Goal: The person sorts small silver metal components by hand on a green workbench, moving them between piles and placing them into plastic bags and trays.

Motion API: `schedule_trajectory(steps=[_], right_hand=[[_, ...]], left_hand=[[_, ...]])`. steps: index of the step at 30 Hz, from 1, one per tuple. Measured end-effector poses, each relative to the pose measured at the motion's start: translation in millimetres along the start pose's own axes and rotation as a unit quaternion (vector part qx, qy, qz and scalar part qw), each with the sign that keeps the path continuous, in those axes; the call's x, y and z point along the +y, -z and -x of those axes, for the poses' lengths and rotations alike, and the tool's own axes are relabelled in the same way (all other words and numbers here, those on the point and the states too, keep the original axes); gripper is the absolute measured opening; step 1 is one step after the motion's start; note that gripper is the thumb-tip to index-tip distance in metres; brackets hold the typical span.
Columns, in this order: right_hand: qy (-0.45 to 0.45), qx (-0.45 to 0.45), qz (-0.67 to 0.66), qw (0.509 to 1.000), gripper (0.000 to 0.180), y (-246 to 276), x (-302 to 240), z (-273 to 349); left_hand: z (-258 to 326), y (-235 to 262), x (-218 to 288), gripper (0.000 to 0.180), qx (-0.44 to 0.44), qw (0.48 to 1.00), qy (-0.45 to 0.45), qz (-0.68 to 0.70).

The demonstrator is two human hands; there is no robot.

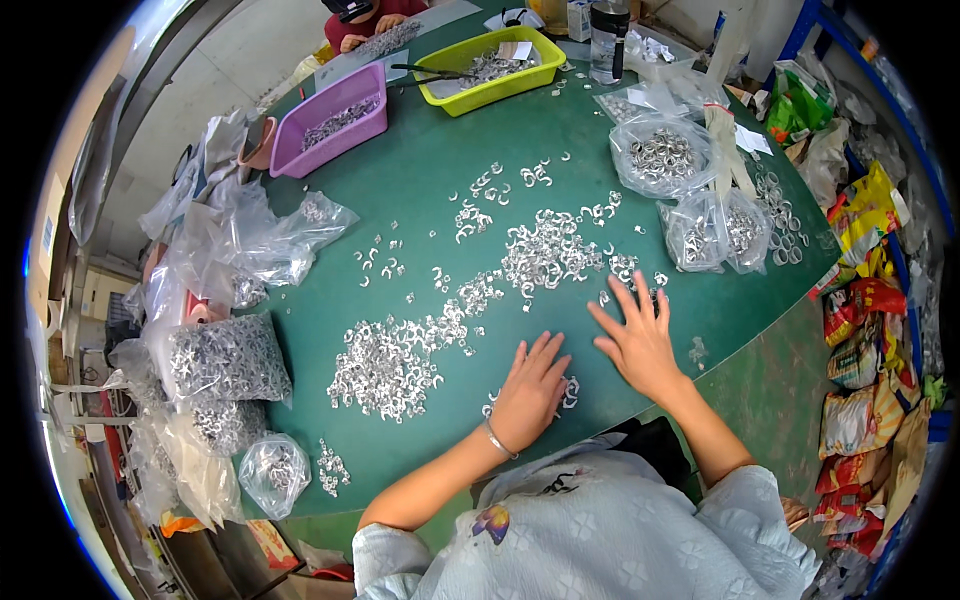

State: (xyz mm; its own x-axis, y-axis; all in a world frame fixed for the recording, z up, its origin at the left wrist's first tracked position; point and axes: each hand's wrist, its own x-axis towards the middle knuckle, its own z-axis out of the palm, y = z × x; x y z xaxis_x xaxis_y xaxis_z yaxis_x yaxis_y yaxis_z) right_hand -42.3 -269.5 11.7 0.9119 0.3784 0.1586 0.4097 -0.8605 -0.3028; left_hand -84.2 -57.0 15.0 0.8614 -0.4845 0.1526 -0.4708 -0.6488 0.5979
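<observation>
My left hand (532,390) lies palm down near the table's front edge, fingers stretched out, with a silver bangle at its wrist. Small silvery metal pieces (569,393) show beside it; what is under the palm is hidden. To its right, my right hand (643,343) has its fingers spread at the edge of a few more pieces (622,266). Many look curved, like small hooks or open rings. A dense heap (385,370) of them sits left of my hands, and another heap (545,250) lies beyond them.
Bags of silvery parts (230,360) line the left side. A purple basket (290,150) and a yellow-green basket (450,105) stand at the back. Bags of rings (664,155) and a clear bottle (607,45) are at the right. Across the table, another person's hands (370,32) work.
</observation>
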Motion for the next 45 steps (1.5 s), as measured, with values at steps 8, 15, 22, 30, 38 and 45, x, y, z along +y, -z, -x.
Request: schedule_trajectory(steps=[8,15,22,30,38,45], right_hand=[[-0.016,0.055,-0.038,0.998,0.044,-4,9,-2],[0.022,-0.031,-0.011,0.999,0.053,11,-9,15],[-0.061,-0.012,0.047,0.997,0.061,3,18,4],[-0.052,0.082,0.057,0.994,0.050,9,24,-5],[0.028,-0.010,0.023,0.999,0.049,4,-9,-7],[0.092,-0.045,0.006,0.995,0.053,-6,-21,-15]], left_hand=[[-12,-1,-1,0.036,0.015,1.000,0.002,-0.001],[-9,-1,-13,0.041,0.033,0.999,0.020,-0.013],[-1,-20,7,0.043,-0.063,0.996,-0.070,0.004],[3,-8,1,0.040,-0.063,0.995,-0.076,-0.010],[8,-4,-5,0.041,-0.036,0.998,-0.040,-0.023],[-9,9,-19,0.044,0.021,0.998,0.025,-0.047]])
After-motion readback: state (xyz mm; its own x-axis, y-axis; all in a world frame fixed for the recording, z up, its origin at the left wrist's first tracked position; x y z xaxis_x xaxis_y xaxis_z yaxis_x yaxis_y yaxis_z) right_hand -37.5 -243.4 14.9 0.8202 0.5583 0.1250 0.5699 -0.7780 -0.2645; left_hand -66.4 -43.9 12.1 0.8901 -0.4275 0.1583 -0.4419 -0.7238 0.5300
